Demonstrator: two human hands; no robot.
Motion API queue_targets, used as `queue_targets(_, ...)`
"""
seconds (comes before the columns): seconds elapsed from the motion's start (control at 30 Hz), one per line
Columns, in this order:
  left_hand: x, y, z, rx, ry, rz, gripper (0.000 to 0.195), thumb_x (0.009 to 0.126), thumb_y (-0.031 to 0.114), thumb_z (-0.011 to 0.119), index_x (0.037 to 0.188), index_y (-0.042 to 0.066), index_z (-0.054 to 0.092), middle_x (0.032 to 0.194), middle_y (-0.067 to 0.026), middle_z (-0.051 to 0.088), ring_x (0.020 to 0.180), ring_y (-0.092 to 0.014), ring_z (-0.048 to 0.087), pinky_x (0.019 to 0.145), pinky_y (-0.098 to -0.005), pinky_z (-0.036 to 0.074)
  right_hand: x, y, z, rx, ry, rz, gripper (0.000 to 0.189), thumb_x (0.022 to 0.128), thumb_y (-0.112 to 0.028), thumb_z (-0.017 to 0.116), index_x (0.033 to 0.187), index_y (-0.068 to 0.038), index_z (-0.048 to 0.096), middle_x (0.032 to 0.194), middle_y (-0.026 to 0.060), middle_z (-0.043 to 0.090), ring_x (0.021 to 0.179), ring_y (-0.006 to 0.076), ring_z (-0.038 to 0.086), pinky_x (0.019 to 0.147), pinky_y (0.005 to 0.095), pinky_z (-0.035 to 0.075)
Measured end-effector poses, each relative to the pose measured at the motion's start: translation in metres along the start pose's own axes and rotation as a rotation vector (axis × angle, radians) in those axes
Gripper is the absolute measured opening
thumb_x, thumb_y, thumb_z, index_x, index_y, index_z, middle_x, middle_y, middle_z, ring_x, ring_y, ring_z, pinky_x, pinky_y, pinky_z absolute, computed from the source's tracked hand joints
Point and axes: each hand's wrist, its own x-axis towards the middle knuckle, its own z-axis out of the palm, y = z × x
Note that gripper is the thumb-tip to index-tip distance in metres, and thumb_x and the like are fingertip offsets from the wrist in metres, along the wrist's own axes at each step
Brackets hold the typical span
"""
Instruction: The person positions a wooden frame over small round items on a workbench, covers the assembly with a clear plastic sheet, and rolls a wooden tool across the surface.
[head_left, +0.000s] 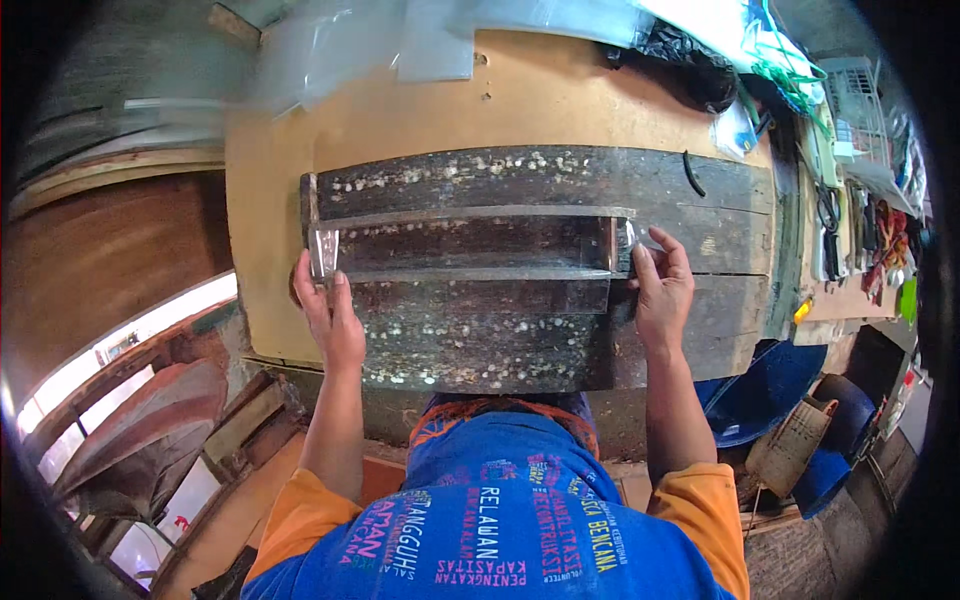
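Observation:
A long piece of clear plastic film (525, 292) lies across a dark, weathered wooden board, stretched over two parallel grey strips. The upper strip (480, 214) and the lower strip (480, 276) run left to right. My left hand (334, 326) grips the film's shiny, folded left end, beside a short upright wooden piece (309, 202). At the right end, my right hand (664, 296) pinches the film between thumb and fingers, close to a small wooden crosspiece (611, 244). The fingertips partly hide both ends of the film.
The dark board (480, 337), spotted with whitish marks, rests on a tan tabletop (540, 97). A black curved piece (694, 174) lies at its upper right. Clear plastic sheets (435, 45) and a black plastic bag (686, 67) are at the back. Blue containers (765, 390) stand below right.

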Motion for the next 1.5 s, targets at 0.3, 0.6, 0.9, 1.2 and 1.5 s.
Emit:
queue_targets(0.3, 0.006, -0.011, -0.015, -0.004, 0.037, -0.120, 0.059, 0.099, 0.028, 0.049, 0.147, 0.005, 0.022, 0.143, -0.0200, 0.029, 0.129, -0.029, 0.036, 0.105, -0.0394, 0.032, -0.006, -0.006, 0.004, -0.005, 0.064, 0.026, 0.032, 0.091, -0.008, 0.063, 0.121, -0.002, 0.056, 0.086, -0.0010, 0.058, 0.072, 0.0043, 0.051, 0.058, 0.0186, 0.043)
queue_targets(0.6, 0.005, -0.030, -0.020, -0.034, 0.037, -0.006, 0.061, 0.101, 0.029, 0.046, 0.151, 0.011, 0.017, 0.144, -0.0213, 0.025, 0.134, -0.027, 0.029, 0.111, -0.0388, 0.022, -0.006, -0.008, 0.004, 0.037, 0.058, 0.045, 0.033, 0.091, -0.006, 0.063, 0.122, -0.001, 0.054, 0.081, -0.0024, 0.056, 0.069, 0.0040, 0.049, 0.060, 0.0200, 0.041)
queue_targets(0.9, 0.002, -0.030, -0.023, 0.039, 0.034, 0.015, 0.059, 0.101, 0.025, 0.044, 0.150, 0.008, 0.017, 0.147, -0.0238, 0.022, 0.136, -0.030, 0.027, 0.112, -0.0398, 0.021, -0.005, -0.005, 0.000, 0.077, 0.038, 0.030, 0.035, 0.090, -0.006, 0.064, 0.123, 0.000, 0.053, 0.084, 0.0005, 0.062, 0.071, 0.0046, 0.053, 0.058, 0.0199, 0.042)
queue_targets(1.2, -0.012, 0.050, 0.028, 0.439, -0.191, 0.592, 0.045, 0.094, 0.025, 0.051, 0.132, 0.001, 0.050, 0.135, -0.0186, 0.045, 0.127, -0.035, 0.041, 0.108, -0.0450, 0.029, 0.001, -0.002, -0.009, 0.124, -0.050, 0.030, 0.040, 0.090, -0.006, 0.064, 0.126, 0.001, 0.050, 0.088, 0.0042, 0.065, 0.073, 0.0055, 0.057, 0.059, 0.0188, 0.047)
queue_targets(1.5, -0.020, 0.089, 0.151, 0.388, -0.972, 0.892, 0.046, 0.091, 0.046, 0.054, 0.120, 0.011, 0.062, 0.130, -0.0132, 0.053, 0.120, -0.033, 0.048, 0.099, -0.0464, 0.039, -0.002, -0.004, -0.008, 0.116, -0.042, 0.018, 0.039, 0.090, -0.006, 0.063, 0.126, 0.000, 0.050, 0.086, 0.0026, 0.063, 0.073, 0.0057, 0.057, 0.060, 0.0188, 0.047)
